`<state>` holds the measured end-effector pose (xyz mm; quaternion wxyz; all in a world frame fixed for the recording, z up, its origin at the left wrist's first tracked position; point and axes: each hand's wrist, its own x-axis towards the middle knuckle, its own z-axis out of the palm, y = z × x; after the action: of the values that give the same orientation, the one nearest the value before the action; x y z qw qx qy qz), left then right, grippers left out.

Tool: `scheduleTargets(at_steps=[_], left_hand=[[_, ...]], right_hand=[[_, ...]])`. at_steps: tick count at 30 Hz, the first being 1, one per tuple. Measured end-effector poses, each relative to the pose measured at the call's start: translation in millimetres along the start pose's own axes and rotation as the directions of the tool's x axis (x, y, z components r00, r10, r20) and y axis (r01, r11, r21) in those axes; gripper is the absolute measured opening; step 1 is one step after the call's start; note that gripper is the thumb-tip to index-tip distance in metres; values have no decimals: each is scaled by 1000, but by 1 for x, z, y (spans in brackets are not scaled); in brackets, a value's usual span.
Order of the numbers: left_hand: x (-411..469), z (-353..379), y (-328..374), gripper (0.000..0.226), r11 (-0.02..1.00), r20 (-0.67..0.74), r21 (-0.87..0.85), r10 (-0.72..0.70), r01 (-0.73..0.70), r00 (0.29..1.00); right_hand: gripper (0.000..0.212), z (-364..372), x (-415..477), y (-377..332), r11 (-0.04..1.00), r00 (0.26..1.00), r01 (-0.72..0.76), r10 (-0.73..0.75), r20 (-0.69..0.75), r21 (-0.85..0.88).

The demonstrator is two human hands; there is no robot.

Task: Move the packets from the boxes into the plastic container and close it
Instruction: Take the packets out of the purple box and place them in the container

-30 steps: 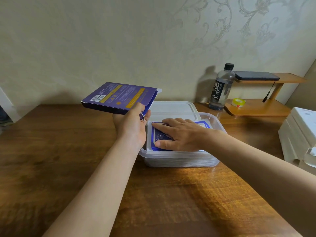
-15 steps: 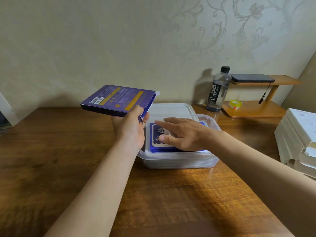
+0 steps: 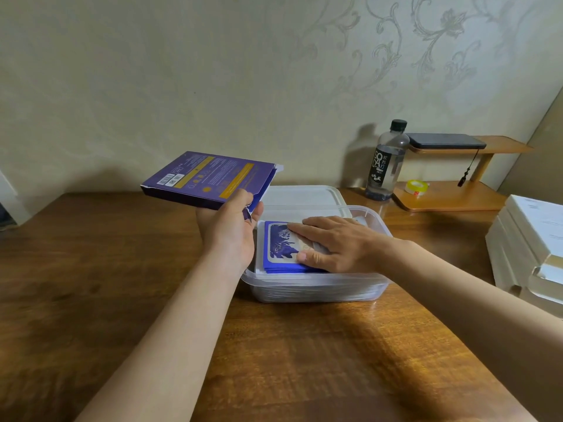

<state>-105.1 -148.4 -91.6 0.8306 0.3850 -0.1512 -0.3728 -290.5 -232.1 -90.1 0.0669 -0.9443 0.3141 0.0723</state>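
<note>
A clear plastic container [image 3: 316,289] stands on the wooden table, holding a stack of blue packets [image 3: 278,246]. My right hand [image 3: 336,245] lies flat on top of that stack, fingers spread, thumb at the near edge. My left hand [image 3: 230,228] holds a flat purple box [image 3: 207,178] up in the air just left of the container, its end flap open toward the container. The container's translucent lid [image 3: 300,196] lies flat on the table right behind it.
A stack of white boxes [image 3: 530,248] sits at the right edge. Behind the container stand a water bottle [image 3: 387,161] and a small wooden shelf [image 3: 447,194] with a tape roll [image 3: 416,187] and a dark phone-like device [image 3: 444,141]. The wall is close behind.
My right hand has slid a little to the right on the packet stack, uncovering more of the top packet's blue print. The left hand with the box has stayed about where it was.
</note>
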Motion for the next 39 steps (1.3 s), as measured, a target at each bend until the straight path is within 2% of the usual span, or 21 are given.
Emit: scheduleTargets(at_steps=[3,6,8,10,12,14,20,27,31,33,36,39], left_hand=[[-1,0,2,39,1000,5,0,-3,3,1000],[-1,1,2,37,1000,6,7,1,-1,1000],[0,1,1,36,1000,-5,14,-1,1,1000],[2,1,0,38,1000,-5,18,-8,8,1000],[2,1,-1,44,1000,6,27,-5,5,1000],[2,1,-1,44,999,6,37,10,-11,1000],[1,3,-1,44,999,1,21,30,-30,1000],[1,3,0,35,997,1,55,50,-50,999],[3,2,-1,36,1000,-12,22,19,-19,1000],[4,2,-1,34,1000,-17,13,16,-16,1000],[5,2,0,38,1000,-36,6,15,-15,999],[7,1,-1,37,1000,-29,17,22,-21,999]], right_hand=[[74,0,-2,-3,999,995,16,-11,-102,42],[61,-2,-2,-9,979,955,47,15,-296,200],[42,-5,4,-18,949,896,19,123,-426,314],[34,-11,15,-31,865,819,15,277,-503,501],[40,-22,25,-47,693,794,55,407,-453,719],[42,-32,33,-61,542,816,54,460,-350,838],[29,-42,49,-76,371,860,-24,480,-170,928],[20,-42,48,-75,183,875,-31,480,-62,983],[16,-42,40,-64,123,867,-21,497,-43,992],[13,-41,33,-54,125,856,-35,515,-35,991],[15,-40,19,-37,181,825,-78,563,-38,980],[19,-41,6,-26,279,824,-109,563,-70,954]])
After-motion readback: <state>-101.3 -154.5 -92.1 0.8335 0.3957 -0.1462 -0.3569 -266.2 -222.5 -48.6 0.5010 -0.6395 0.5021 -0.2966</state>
